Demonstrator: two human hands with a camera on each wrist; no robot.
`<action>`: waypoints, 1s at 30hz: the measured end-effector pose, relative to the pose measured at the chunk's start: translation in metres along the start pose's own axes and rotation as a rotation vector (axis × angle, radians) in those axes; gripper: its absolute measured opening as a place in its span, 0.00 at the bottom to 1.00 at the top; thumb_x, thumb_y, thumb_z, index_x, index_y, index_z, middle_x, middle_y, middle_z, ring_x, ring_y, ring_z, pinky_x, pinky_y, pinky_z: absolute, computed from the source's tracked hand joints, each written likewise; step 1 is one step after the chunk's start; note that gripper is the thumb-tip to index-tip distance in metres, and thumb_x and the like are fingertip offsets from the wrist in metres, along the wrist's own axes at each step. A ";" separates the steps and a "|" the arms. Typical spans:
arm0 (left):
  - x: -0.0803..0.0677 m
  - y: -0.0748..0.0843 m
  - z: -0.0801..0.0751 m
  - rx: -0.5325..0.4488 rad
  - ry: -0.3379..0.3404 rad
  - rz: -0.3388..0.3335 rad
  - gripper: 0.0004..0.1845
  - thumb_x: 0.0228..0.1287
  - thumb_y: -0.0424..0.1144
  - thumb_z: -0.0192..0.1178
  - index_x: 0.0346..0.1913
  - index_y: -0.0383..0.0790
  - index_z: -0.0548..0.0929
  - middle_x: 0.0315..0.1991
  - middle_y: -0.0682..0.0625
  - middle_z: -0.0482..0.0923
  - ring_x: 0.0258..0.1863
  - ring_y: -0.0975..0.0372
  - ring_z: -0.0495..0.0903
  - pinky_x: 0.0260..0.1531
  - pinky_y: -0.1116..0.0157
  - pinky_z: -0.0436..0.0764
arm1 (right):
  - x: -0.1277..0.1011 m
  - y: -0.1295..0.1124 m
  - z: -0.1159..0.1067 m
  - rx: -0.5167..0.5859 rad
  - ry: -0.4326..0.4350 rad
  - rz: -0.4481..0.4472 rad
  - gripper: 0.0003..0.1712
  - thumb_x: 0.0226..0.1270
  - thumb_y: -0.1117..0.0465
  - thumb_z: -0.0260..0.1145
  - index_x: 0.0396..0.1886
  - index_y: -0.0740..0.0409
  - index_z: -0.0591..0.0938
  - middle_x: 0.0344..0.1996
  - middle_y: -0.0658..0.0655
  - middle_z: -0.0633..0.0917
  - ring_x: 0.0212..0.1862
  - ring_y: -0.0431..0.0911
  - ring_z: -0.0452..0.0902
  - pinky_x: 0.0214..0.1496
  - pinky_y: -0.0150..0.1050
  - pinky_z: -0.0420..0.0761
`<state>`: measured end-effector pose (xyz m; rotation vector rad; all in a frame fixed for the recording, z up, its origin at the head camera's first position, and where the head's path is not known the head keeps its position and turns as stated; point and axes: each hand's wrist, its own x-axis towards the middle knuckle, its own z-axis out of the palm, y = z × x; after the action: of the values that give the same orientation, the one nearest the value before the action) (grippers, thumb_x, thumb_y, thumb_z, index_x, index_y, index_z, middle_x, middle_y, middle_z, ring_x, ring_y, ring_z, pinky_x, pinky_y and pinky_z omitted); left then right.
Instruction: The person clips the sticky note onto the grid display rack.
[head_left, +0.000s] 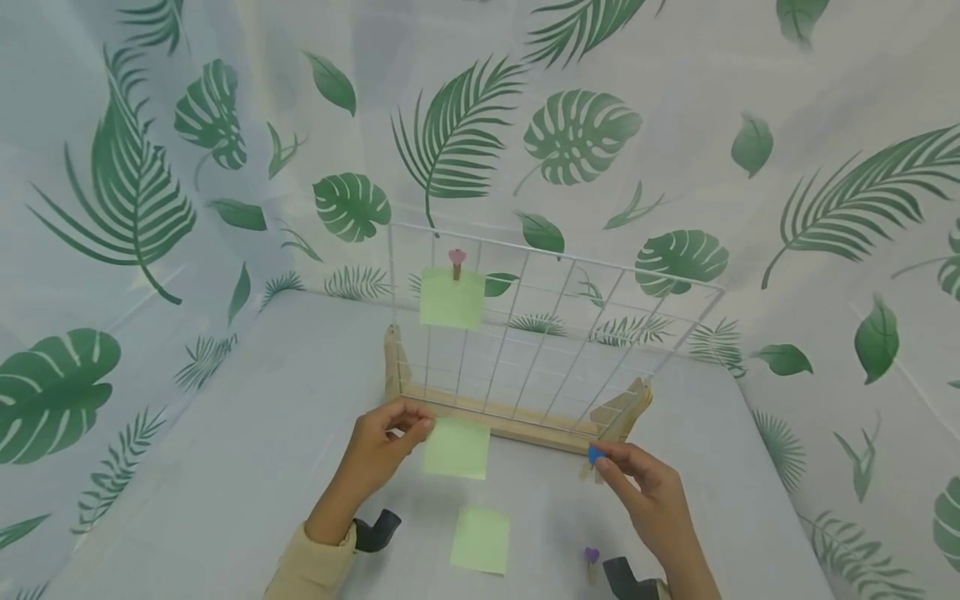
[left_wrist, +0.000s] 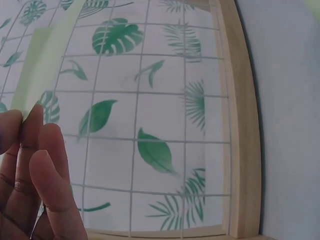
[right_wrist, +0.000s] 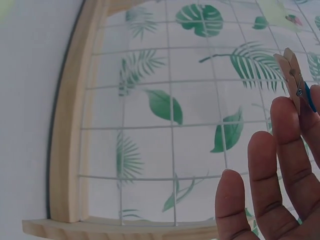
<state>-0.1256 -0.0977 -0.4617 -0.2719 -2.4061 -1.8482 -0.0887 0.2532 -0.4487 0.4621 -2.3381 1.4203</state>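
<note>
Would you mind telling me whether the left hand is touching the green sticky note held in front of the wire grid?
Touching. In the head view, the left hand pinches the sticky note at its upper left corner; the left wrist view shows fingertips closed on the paper's edge.

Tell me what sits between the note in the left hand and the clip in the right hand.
In the head view, between the held note and the blue-topped clip lie only the grid's wooden base and bare table.

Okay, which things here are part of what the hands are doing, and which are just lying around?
In use: green note pinched by left hand; blue-topped wooden clip pinched by right hand; wire grid.
Lying about: green note on table; purple-topped clip.
</note>
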 end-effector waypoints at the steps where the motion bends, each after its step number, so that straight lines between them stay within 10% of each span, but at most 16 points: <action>1: 0.001 0.000 0.001 0.003 0.001 0.000 0.03 0.75 0.36 0.70 0.45 0.40 0.89 0.34 0.52 0.88 0.33 0.63 0.84 0.32 0.68 0.81 | 0.002 -0.001 0.000 0.000 0.001 -0.006 0.12 0.68 0.81 0.67 0.47 0.70 0.88 0.45 0.40 0.91 0.49 0.29 0.84 0.57 0.21 0.78; 30: 0.024 0.014 0.007 0.044 -0.016 0.101 0.04 0.76 0.37 0.69 0.47 0.41 0.90 0.36 0.53 0.90 0.32 0.62 0.87 0.35 0.65 0.84 | 0.026 -0.004 -0.003 0.018 -0.035 -0.122 0.15 0.62 0.84 0.69 0.46 0.70 0.88 0.46 0.36 0.89 0.45 0.29 0.83 0.56 0.20 0.76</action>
<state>-0.1458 -0.0854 -0.4461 -0.3981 -2.3930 -1.7548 -0.1097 0.2517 -0.4320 0.6274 -2.2835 1.3884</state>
